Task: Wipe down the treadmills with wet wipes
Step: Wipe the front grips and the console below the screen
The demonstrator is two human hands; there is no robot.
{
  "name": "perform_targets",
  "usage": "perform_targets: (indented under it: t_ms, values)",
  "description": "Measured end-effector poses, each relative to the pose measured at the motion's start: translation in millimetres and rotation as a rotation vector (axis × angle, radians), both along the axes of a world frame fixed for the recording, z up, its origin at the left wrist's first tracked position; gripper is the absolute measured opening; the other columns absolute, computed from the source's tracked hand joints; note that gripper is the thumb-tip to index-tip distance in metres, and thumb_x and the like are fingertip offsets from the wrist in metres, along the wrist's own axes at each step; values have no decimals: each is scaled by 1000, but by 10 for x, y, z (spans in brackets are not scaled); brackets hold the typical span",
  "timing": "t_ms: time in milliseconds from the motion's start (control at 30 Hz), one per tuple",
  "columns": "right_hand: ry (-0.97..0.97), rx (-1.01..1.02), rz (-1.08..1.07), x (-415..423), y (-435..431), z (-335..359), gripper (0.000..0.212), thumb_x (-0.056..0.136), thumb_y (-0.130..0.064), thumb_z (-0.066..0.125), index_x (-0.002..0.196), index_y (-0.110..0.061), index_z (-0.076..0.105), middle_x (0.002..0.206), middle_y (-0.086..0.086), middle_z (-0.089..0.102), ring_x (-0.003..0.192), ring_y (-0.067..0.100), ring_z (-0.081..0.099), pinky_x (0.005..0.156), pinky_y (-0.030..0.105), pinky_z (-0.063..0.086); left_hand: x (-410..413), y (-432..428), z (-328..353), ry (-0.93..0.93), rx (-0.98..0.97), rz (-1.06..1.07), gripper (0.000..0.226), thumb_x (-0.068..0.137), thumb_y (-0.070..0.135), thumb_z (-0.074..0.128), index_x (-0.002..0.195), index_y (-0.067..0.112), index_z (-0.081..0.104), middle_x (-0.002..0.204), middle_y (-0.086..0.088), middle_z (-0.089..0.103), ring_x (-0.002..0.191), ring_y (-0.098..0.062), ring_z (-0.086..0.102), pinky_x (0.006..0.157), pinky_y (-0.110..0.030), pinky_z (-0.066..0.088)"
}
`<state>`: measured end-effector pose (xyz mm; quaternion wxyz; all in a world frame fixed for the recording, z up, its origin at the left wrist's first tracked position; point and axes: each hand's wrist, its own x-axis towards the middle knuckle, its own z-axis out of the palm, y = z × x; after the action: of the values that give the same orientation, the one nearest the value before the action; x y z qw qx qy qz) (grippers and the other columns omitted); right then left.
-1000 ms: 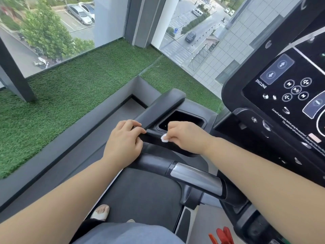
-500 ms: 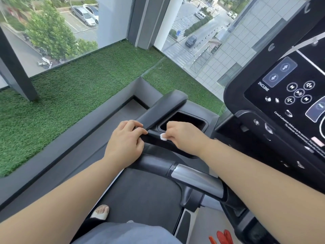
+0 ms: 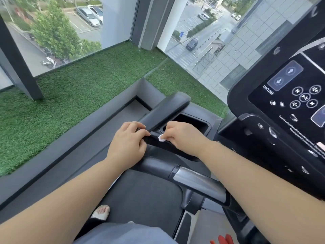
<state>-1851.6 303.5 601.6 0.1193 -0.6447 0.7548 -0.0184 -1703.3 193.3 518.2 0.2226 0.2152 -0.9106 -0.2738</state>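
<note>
The black treadmill fills the lower right, with its console panel [image 3: 288,103] at right and a padded left handrail [image 3: 168,106] running up the middle. My left hand [image 3: 128,143] curls its fingers over the near end of that handrail. My right hand [image 3: 182,136] pinches a small white wet wipe [image 3: 161,138] and presses it on the tray edge beside the cup holder [image 3: 190,121]. Only a corner of the wipe shows under my fingers.
A silver and black front handlebar [image 3: 197,180] crosses below my arms. The belt [image 3: 144,201] lies beneath, with my sandalled foot [image 3: 102,212] on it. Green artificial turf [image 3: 70,92] and floor-to-ceiling windows are to the left and ahead. Something red [image 3: 223,239] shows at the bottom edge.
My right hand with the wipe has shifted slightly along the tray edge. My left hand stays on the handrail. The view has tilted a little.
</note>
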Motion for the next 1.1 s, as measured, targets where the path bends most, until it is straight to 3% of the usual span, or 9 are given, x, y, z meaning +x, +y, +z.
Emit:
perform_targets:
  t_ms: [100,233,333,433,533,667,833,933,1100]
  values:
    - [0,89,55,-71,143,144,14,79,-15,64,79,-13,78,67,5,55,56,26,56,53,27,46,-5,-5,-6,-5,5,1,40,76,22,35,87,14,74,97,-4,66,90,-33,59,86,-36,48]
    - [22,455,-7,-240,296,505,17,92,-24,62,100,-19,76,88,-2,59,83,15,57,79,23,42,2,0,5,-12,7,-3,41,76,23,35,87,14,73,97,-5,65,91,-34,59,85,-37,49]
    - [-102,236,-162,-257,202,535,15,87,-27,68,97,-20,77,83,-8,62,80,6,58,77,10,39,0,7,17,-21,9,1,41,76,23,35,88,14,73,97,-5,65,91,-34,59,84,-38,50]
    - [-60,73,-124,-159,-68,281,13,88,-23,68,96,-19,77,86,-2,64,86,19,62,82,26,44,1,8,27,-24,10,1,42,76,23,35,90,13,73,98,-4,65,91,-33,59,85,-37,49]
    - [-33,91,-44,1,-245,1,15,89,-17,65,97,-15,76,92,10,63,88,29,61,80,37,46,0,8,30,-27,5,4,42,76,22,34,90,14,73,97,-4,66,91,-33,59,85,-35,47]
    - [15,104,-78,28,-196,-51,18,92,-20,61,105,-17,75,95,12,64,92,32,60,77,35,43,-4,6,29,-42,18,3,43,77,22,33,90,14,73,98,-4,66,93,-32,59,86,-33,46]
    - [49,242,-148,-107,114,168,22,93,-26,60,111,-21,72,101,6,66,99,25,59,80,28,40,13,11,47,-64,41,-8,45,77,25,32,92,15,73,102,-3,65,97,-33,57,88,-38,46]
    - [-47,395,-254,-206,312,409,22,92,-30,62,109,-21,73,105,-3,69,101,11,59,80,15,38,-8,22,83,-71,97,19,42,78,23,35,95,17,73,105,-2,65,101,-33,55,90,-37,43]
    - [-123,174,-393,-164,71,261,19,91,-24,63,107,-19,72,104,-2,71,100,13,62,85,20,42,-127,72,234,-114,175,47,42,81,21,37,108,18,69,110,0,64,109,-30,50,93,-34,37]
